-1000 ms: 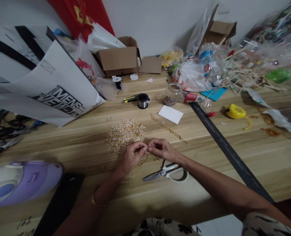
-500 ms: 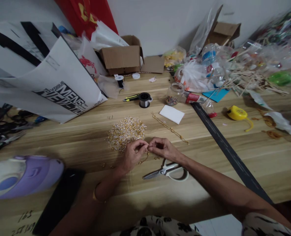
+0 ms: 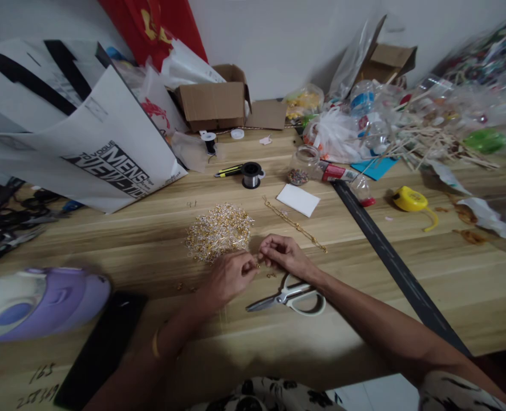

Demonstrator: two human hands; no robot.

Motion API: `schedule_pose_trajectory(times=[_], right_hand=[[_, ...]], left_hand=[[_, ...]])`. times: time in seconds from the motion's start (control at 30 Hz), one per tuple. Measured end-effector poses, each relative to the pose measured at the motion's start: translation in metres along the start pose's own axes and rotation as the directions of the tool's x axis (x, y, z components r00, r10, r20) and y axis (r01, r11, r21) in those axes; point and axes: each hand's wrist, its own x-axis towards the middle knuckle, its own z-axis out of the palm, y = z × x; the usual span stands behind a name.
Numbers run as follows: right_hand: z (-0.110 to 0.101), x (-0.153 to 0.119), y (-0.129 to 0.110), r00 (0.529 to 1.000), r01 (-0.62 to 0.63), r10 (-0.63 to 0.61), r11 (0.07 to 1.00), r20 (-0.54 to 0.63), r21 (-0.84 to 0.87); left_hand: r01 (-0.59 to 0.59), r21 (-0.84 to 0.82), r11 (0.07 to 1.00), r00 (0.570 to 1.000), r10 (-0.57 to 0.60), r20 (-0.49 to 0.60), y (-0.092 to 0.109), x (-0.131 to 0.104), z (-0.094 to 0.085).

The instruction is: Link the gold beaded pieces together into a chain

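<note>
Head view: a gold piece (image 3: 258, 266) shows at the fingertips of your left hand (image 3: 234, 275), near your right hand (image 3: 284, 255); I cannot tell whether either grips it. Just beyond lies the shiny heap (image 3: 219, 231).

A small gold-coloured, beadlike metal piece (image 3: 258, 266) shows in the narrow gap between the two hands, right at the curled fingertips of the left hand (image 3: 235, 275) and just below those of the right hand (image 3: 280, 252). Only a short, shiny part of it is exposed; its full shape and the exact grip on it are hidden by the fingers.

Beyond the left hand lies a loose, rounded heap of tiny gold-coloured and clear, glittering pieces (image 3: 219, 229), tangled together on the wood-grain tabletop (image 3: 342, 268). Its near edge is partly covered by that hand, and whether the two touch cannot be told. Single pieces in the heap are too small to make out.
</note>
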Motion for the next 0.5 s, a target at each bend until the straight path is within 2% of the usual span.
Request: schedule_pose_trajectory(times=[0.1,0.17,0.5], right_hand=[[0.0,0.001,0.001,1.0,-0.01,0.01,1.0,0.008,0.019],[-0.001,0.001,0.001,1.0,-0.013,0.013,1.0,0.009,0.019],[-0.003,0.002,0.005,0.999,-0.031,0.031,0.999,0.031,0.01]], left_hand=[[-0.051,0.202,0.978,0.997,0.037,0.072,0.006,-0.004,0.0],[-0.064,0.274,0.96,0.994,0.037,0.103,0.006,-0.005,0.002],[-0.189,0.323,0.927,0.975,0.139,0.172,-0.005,-0.009,0.007]])
